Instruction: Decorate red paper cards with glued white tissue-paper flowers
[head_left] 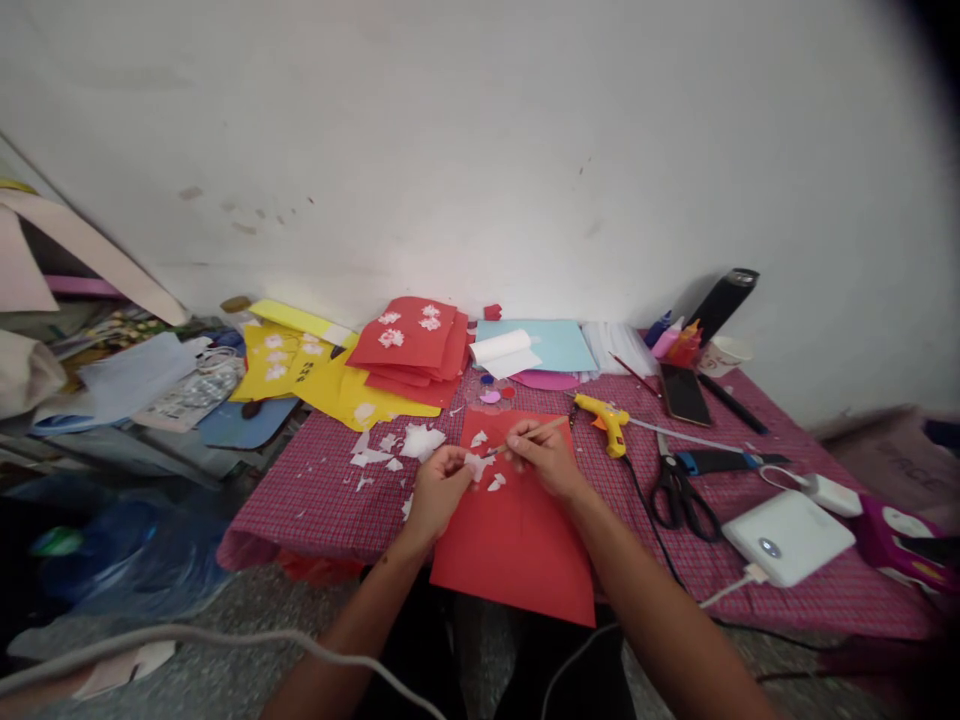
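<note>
My left hand (444,484) is closed on a small white paper piece (478,464), holding it by the edge above a red paper sheet (517,540). A thin wooden paintbrush (546,428) is pinched in my right hand (541,458), its tip close to that white piece; whether they touch I cannot tell. Two other white cut-outs (496,482) lie on the red sheet beside my fingers. The sheet hangs a little over the table's front edge. Torn white paper scraps (375,452) are scattered left of my left hand.
Red cards with white blossoms (409,340) are stacked at the back, beside yellow papers (367,395). On the right lie a yellow glue gun (604,415), black scissors (682,500), a phone (684,393) and a white power bank (787,537). A black flask (726,300) stands by the wall.
</note>
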